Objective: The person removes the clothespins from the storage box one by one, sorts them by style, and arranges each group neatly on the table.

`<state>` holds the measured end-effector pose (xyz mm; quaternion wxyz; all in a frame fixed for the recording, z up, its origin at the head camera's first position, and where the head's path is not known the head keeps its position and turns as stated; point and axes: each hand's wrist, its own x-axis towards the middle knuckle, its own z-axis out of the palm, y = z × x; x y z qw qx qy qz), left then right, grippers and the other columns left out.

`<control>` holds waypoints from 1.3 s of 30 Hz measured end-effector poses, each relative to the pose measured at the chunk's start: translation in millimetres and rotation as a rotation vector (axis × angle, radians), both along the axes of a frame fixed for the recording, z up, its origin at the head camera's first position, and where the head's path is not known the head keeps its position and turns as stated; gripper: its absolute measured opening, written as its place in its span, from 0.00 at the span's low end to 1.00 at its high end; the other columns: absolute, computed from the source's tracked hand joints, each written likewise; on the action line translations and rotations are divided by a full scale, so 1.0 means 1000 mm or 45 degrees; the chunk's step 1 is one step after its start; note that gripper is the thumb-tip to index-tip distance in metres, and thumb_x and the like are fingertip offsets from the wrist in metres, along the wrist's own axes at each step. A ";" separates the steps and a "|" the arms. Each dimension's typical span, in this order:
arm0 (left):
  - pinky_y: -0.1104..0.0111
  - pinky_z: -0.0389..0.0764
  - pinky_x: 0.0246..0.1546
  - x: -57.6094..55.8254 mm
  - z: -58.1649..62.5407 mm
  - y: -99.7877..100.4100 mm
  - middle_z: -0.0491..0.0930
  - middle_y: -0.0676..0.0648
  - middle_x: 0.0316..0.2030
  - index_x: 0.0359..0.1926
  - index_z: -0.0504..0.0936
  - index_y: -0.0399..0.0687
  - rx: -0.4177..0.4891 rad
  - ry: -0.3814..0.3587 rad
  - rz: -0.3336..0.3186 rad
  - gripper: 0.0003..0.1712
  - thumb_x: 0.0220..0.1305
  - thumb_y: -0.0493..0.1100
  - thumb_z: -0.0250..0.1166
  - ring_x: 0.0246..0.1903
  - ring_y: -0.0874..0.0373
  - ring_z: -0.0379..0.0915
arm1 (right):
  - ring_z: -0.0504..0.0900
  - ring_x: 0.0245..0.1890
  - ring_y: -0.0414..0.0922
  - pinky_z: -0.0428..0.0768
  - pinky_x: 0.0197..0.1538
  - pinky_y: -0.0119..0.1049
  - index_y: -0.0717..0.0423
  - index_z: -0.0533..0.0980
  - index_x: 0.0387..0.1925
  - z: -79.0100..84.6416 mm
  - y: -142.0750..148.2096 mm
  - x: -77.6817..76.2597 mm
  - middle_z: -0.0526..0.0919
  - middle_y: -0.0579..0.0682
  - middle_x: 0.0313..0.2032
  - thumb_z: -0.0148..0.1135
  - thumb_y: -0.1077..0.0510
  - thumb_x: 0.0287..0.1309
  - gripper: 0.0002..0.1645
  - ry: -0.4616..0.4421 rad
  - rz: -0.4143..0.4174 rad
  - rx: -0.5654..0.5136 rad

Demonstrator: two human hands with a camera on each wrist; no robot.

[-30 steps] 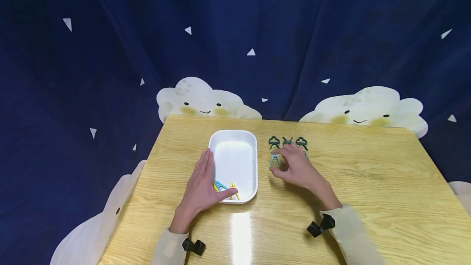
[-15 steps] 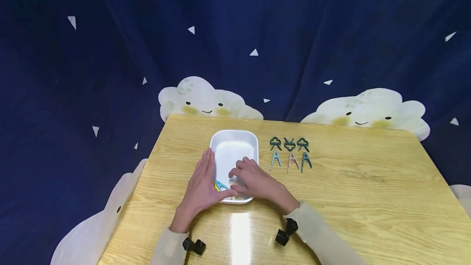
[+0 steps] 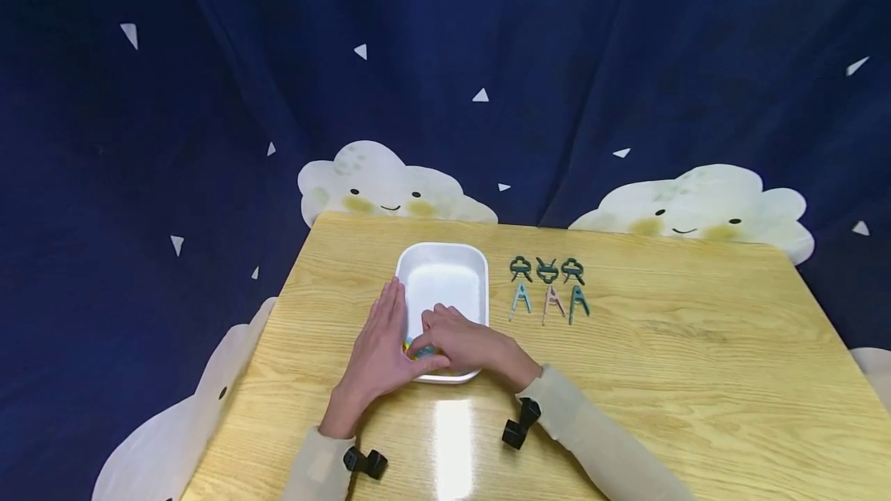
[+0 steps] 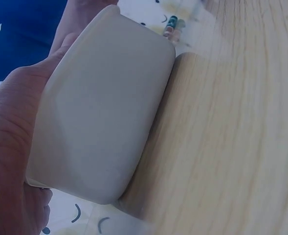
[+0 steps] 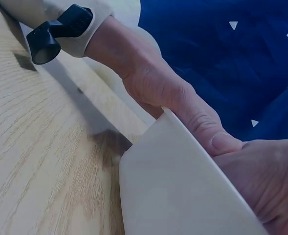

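A white plastic tray stands on the wooden table. My left hand lies along its left side with straight fingers, the thumb stretched over the near rim. My right hand reaches down inside the near end of the tray, fingers bent, right beside the left thumb. Under its fingertips show parts of a light blue clothespin and a yellow clothespin; I cannot tell if it pinches one. In the right wrist view, the tray wall hides the right fingers.
Right of the tray lie three dark green clips with rounded heads in a row. Below them are a light blue clothespin, a pink clothespin and a teal clothespin. A dark blue curtain hangs behind the table.
My right hand has left the light blue clothespin on the table, moved left into the tray and gone down to the clothespins in its near-left corner. My left hand has stayed put.
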<state>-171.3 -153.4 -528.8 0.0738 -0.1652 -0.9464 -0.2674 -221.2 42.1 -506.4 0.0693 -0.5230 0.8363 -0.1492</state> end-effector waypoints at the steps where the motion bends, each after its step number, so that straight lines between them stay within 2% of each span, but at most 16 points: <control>1: 0.50 0.49 0.81 0.000 0.000 0.000 0.36 0.39 0.84 0.82 0.41 0.32 -0.003 0.008 -0.001 0.83 0.47 0.85 0.67 0.83 0.45 0.35 | 0.64 0.36 0.40 0.63 0.40 0.30 0.38 0.89 0.49 0.000 0.000 0.000 0.78 0.45 0.38 0.69 0.42 0.62 0.16 0.005 -0.003 0.004; 6: 0.49 0.49 0.81 0.000 0.001 0.000 0.37 0.38 0.84 0.82 0.42 0.32 -0.031 0.010 0.012 0.83 0.48 0.86 0.65 0.83 0.43 0.37 | 0.66 0.39 0.41 0.67 0.43 0.32 0.39 0.89 0.43 0.004 0.000 -0.002 0.76 0.42 0.37 0.72 0.40 0.57 0.16 0.023 -0.085 0.044; 11: 0.51 0.48 0.82 -0.001 0.000 0.001 0.38 0.38 0.84 0.82 0.42 0.33 -0.051 -0.007 0.018 0.82 0.48 0.86 0.65 0.83 0.45 0.35 | 0.68 0.41 0.43 0.69 0.45 0.36 0.41 0.89 0.42 0.008 0.005 -0.007 0.76 0.43 0.38 0.77 0.49 0.53 0.13 0.064 -0.153 0.068; 14: 0.52 0.47 0.82 -0.001 0.001 0.001 0.38 0.37 0.84 0.82 0.42 0.32 -0.049 -0.007 0.018 0.82 0.48 0.85 0.66 0.83 0.45 0.35 | 0.68 0.42 0.44 0.69 0.46 0.37 0.42 0.89 0.43 0.009 0.009 -0.011 0.77 0.44 0.38 0.77 0.53 0.56 0.12 0.075 -0.189 0.060; 17: 0.53 0.46 0.82 -0.002 0.001 0.001 0.38 0.37 0.84 0.82 0.41 0.33 -0.046 -0.013 0.015 0.83 0.48 0.85 0.67 0.83 0.46 0.33 | 0.68 0.42 0.44 0.69 0.46 0.38 0.43 0.88 0.45 0.011 0.013 -0.014 0.78 0.46 0.38 0.77 0.51 0.59 0.12 0.054 -0.210 0.038; 19: 0.54 0.45 0.82 -0.002 0.001 0.001 0.38 0.37 0.84 0.82 0.41 0.33 -0.045 -0.020 0.017 0.83 0.47 0.84 0.68 0.83 0.46 0.33 | 0.67 0.42 0.44 0.69 0.47 0.38 0.44 0.88 0.43 0.015 0.015 -0.014 0.77 0.45 0.38 0.79 0.48 0.56 0.14 0.024 -0.216 0.042; 24: 0.55 0.44 0.82 -0.002 0.000 0.001 0.38 0.37 0.84 0.82 0.40 0.33 -0.045 -0.034 0.028 0.83 0.48 0.84 0.68 0.83 0.47 0.33 | 0.65 0.38 0.43 0.68 0.44 0.36 0.39 0.85 0.27 0.022 0.017 -0.010 0.72 0.39 0.33 0.86 0.43 0.39 0.16 -0.035 -0.229 0.187; 28: 0.55 0.45 0.82 -0.002 0.001 0.000 0.39 0.36 0.83 0.82 0.40 0.33 -0.046 -0.034 0.032 0.82 0.48 0.83 0.69 0.83 0.47 0.33 | 0.66 0.36 0.43 0.67 0.42 0.35 0.38 0.82 0.20 0.021 0.016 -0.009 0.71 0.38 0.30 0.85 0.44 0.42 0.15 -0.005 -0.237 0.247; 31: 0.55 0.44 0.82 -0.001 0.001 0.001 0.37 0.38 0.84 0.82 0.39 0.34 -0.050 -0.046 0.036 0.82 0.48 0.82 0.69 0.83 0.48 0.32 | 0.65 0.35 0.44 0.68 0.42 0.36 0.42 0.84 0.21 0.020 0.015 -0.011 0.71 0.40 0.29 0.82 0.48 0.47 0.12 0.067 -0.253 0.228; 35: 0.55 0.44 0.82 0.000 0.002 0.001 0.36 0.40 0.84 0.83 0.39 0.35 -0.062 -0.060 0.043 0.82 0.48 0.84 0.67 0.83 0.49 0.30 | 0.65 0.36 0.45 0.68 0.44 0.37 0.46 0.88 0.30 0.018 0.013 -0.016 0.72 0.42 0.30 0.79 0.57 0.52 0.05 0.121 -0.280 0.206; 39: 0.54 0.45 0.82 0.000 0.002 0.002 0.37 0.39 0.84 0.83 0.39 0.35 -0.073 -0.061 0.047 0.83 0.48 0.85 0.66 0.83 0.48 0.31 | 0.67 0.39 0.46 0.69 0.46 0.39 0.49 0.89 0.40 0.011 0.013 -0.023 0.75 0.44 0.35 0.74 0.64 0.55 0.11 0.126 -0.340 0.111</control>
